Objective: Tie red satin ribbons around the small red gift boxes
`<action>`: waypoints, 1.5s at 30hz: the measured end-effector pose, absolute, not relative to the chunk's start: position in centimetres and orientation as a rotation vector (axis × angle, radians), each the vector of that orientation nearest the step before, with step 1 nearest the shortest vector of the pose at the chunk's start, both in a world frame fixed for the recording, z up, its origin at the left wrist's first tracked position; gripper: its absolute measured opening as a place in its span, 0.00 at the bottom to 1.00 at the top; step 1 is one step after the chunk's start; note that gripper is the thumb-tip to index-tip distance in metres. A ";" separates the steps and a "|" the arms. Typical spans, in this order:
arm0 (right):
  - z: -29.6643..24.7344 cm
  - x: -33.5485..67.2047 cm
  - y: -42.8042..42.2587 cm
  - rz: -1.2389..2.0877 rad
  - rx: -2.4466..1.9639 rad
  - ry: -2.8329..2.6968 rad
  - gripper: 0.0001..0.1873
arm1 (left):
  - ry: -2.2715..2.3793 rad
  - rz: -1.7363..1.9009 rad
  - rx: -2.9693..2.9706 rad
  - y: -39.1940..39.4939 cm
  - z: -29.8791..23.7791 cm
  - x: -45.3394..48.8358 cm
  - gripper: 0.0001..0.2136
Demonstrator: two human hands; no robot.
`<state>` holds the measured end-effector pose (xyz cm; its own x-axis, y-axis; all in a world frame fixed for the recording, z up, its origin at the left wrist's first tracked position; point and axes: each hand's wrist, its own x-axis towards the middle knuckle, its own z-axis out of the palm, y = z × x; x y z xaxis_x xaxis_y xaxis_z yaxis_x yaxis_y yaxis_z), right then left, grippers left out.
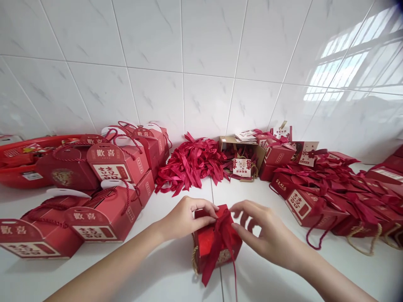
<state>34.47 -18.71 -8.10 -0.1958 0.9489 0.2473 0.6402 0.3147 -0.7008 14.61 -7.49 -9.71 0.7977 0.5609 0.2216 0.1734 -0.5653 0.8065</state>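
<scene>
A small red gift box (203, 247) sits on the white surface in front of me. A dark red ribbon (224, 228) is gathered in a bow on its top, and its tails hang down the near side. From the left, my left hand (185, 216) pinches thumb and forefinger together at the ribbon's left edge. My right hand (266, 230) is at the bow's right side, fingers curved, with thumb and forefinger tips apart beside the ribbon. A twisted tan cord (194, 260) hangs at the box's left side.
Red boxes with rope handles (103, 214) stand stacked on the left, by a red plastic basket (15, 178). Cut red ribbons (195, 161) lie heaped against the tiled wall (208, 50). An open carton (260, 157) holds tags. Ribbon-tied boxes (317, 205) fill the right.
</scene>
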 end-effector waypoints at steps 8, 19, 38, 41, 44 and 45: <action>-10.1 35.5 -16.2 0.365 -1.135 -2.144 0.17 | 0.389 0.668 2.485 -7.8 -8.7 14.3 0.05; -9.6 34.9 -16.4 -0.038 -1.139 -2.507 0.20 | 0.352 0.781 3.101 -7.8 -7.6 14.0 0.08; -8.2 34.8 -15.7 0.286 -1.078 -2.581 0.20 | 0.562 0.796 2.967 -8.4 -8.9 15.0 0.11; -7.9 34.7 -15.5 0.303 -1.044 -2.593 0.22 | 0.544 0.848 3.005 -8.6 -9.2 15.1 0.10; -7.5 34.7 -15.3 0.348 -1.037 -2.616 0.25 | 0.552 0.833 3.026 -8.6 -9.2 15.1 0.05; -7.4 34.7 -15.3 0.366 -1.044 -2.622 0.26 | 0.553 0.841 3.044 -8.6 -9.2 15.1 0.05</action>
<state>34.66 -15.28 -7.43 -0.6932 0.6987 0.1768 0.6237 0.7045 -0.3387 15.11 -8.59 -9.17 0.8030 0.3104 0.5087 0.3444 -0.9384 0.0289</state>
